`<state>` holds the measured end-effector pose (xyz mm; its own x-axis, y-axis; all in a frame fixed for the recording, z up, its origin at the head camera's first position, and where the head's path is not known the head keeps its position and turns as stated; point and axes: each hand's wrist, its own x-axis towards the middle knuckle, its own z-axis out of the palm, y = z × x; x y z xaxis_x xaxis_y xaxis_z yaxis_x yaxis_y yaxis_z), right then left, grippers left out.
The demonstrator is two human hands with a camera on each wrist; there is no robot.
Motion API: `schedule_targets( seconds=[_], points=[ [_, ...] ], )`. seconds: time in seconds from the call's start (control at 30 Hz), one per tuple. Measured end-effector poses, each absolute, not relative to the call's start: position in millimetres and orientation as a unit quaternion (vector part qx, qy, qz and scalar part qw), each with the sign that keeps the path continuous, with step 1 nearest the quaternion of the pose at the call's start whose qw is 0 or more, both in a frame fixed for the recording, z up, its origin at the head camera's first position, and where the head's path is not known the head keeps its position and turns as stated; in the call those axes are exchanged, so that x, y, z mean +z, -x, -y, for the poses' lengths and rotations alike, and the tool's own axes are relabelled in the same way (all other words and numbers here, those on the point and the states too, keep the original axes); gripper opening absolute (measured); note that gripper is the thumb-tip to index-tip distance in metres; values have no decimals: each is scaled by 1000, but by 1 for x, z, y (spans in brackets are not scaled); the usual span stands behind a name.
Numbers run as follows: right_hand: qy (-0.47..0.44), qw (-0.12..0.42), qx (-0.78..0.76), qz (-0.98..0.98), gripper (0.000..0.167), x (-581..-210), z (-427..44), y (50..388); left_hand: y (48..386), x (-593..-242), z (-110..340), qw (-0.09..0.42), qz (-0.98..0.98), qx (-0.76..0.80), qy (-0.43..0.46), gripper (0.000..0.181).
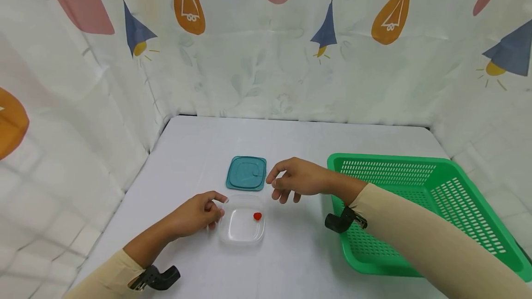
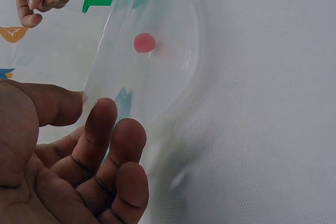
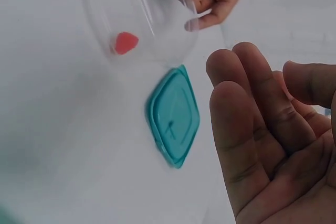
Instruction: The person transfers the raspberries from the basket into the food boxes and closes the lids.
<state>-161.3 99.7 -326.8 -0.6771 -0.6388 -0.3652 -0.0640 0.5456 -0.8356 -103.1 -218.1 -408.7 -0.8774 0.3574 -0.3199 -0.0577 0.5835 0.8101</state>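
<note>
A clear plastic container stands on the white table, with a small rounded red piece inside it near its right wall. My left hand pinches the container's left rim between thumb and finger, the other fingers curled beside the wall. Behind the container lies a teal square lid, flat on the table. My right hand hovers to the right of the lid, fingers loosely bent and holding nothing. In the right wrist view its fingertips are apart from the lid.
A large green slotted basket occupies the right side of the table, beneath my right forearm. A patterned white curtain hangs behind the table and along both sides. Each wrist wears a black camera.
</note>
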Motion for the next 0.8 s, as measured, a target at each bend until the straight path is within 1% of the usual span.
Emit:
schedule_targets(
  seconds=[0.3,0.8],
  points=[
    [198,310,-437,-821,19,-316,-130,162,104,-409,217,232,-865,438,-79,38],
    [164,285,-438,-836,22,-313,-193,159,103,-406,215,240,-867,432,-67,36]
  ],
)
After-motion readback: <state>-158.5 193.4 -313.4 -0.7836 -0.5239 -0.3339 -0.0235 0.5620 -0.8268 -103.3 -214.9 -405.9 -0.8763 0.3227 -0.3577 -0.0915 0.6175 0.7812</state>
